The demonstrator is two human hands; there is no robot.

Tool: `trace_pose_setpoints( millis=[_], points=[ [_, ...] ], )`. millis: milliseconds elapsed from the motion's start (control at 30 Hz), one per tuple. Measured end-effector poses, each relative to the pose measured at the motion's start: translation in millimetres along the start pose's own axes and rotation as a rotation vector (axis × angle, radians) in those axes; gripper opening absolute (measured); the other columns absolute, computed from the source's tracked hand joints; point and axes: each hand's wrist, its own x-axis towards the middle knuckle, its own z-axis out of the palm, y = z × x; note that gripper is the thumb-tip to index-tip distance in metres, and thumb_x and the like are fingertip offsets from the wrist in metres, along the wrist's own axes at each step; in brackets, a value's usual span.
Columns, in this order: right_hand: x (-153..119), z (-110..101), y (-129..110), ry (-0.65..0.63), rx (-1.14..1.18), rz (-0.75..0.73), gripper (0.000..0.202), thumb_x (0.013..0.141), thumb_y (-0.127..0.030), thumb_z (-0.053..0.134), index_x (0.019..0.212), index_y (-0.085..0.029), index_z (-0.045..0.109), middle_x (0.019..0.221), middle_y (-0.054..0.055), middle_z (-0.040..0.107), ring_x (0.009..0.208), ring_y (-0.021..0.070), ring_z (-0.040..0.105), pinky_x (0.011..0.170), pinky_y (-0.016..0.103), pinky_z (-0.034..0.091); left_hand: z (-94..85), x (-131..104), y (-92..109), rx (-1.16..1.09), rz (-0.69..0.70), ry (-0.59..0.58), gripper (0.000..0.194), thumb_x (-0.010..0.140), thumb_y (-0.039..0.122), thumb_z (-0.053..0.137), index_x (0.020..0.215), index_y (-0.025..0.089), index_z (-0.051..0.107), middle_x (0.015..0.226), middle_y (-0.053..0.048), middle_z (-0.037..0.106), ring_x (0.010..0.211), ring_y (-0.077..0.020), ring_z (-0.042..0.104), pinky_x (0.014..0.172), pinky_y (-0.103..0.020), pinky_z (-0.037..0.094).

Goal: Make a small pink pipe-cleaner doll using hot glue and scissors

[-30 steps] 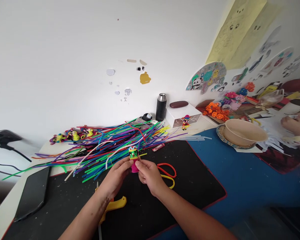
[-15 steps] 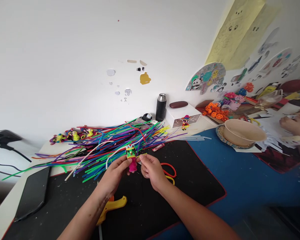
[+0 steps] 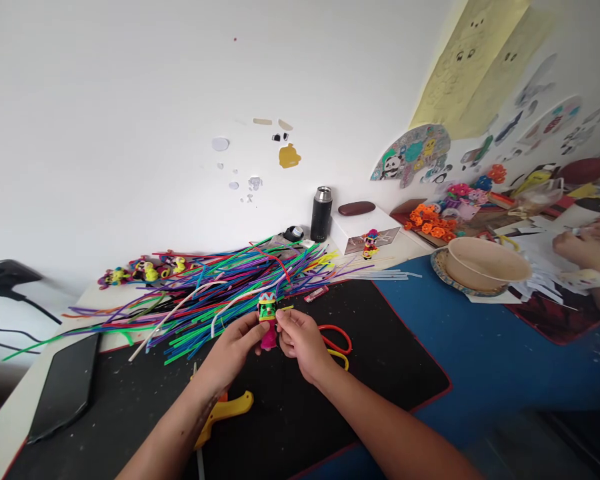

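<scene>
A small pipe-cleaner doll [image 3: 268, 333] with a green face, striped cap and magenta body is upright over the black mat. My left hand [image 3: 237, 348] pinches it from the left side. Against its right side, beside the face, my right hand [image 3: 300, 339] closes thumb and finger on a short yellow pipe-cleaner piece [image 3: 289, 307], mostly hidden by the fingers. Under my left forearm lies a yellow glue gun [image 3: 230, 408], partly covered. A red and a yellow loop handle [image 3: 341, 339] show behind my right hand; the rest of that tool is hidden.
Many coloured pipe cleaners [image 3: 240, 280] spread behind my hands. A phone [image 3: 65, 387] lies left; a black bottle [image 3: 321, 217] and white box [image 3: 367, 227] with another doll [image 3: 371, 245] stand behind. Right are a bowl [image 3: 487, 263] and another person's hands [image 3: 583, 250] near paper strips.
The doll has shifted slightly right and its face has come closer to my right fingers. My right hand now touches its side by the head. The other person's hands moved a little left.
</scene>
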Motion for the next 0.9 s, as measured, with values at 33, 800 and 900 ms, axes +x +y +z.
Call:
trace_pose_setpoints(
  millis=[33,800,900],
  points=[
    [-0.2,0.4,0.6,0.004,0.000,0.004,0.056,0.077,-0.069,0.082,0.068,-0.020,0.054,0.047,-0.013,0.032,0.041,0.0048,0.022,0.042,0.023,0.013,0.2,0.1,0.1,-0.006,0.002,-0.007,0.033,0.083,0.051,0.077,0.072,0.022,0.069,0.072,-0.001,0.062,0.067,-0.0186,0.052,0.062,-0.029,0.044],
    [-3.5,2.5,1.6,0.020,0.055,0.030,0.059,0.071,-0.070,0.086,0.066,-0.020,0.054,0.045,-0.013,0.033,0.040,0.0040,0.022,0.042,0.023,0.012,-1.0,1.4,-8.9,-0.130,-0.018,-0.071,0.025,0.089,0.042,0.076,0.078,0.020,0.071,0.075,-0.001,0.063,0.067,-0.0165,0.052,0.062,-0.027,0.043],
    [-2.3,1.9,2.5,0.022,0.056,0.029,0.060,0.071,-0.070,0.087,0.066,-0.020,0.054,0.045,-0.013,0.033,0.040,0.0041,0.022,0.042,0.023,0.012,-0.5,1.1,-8.6,-0.119,-0.022,-0.063,0.030,0.089,0.045,0.077,0.076,0.020,0.070,0.075,-0.001,0.064,0.068,-0.0163,0.052,0.063,-0.027,0.044]
  ],
)
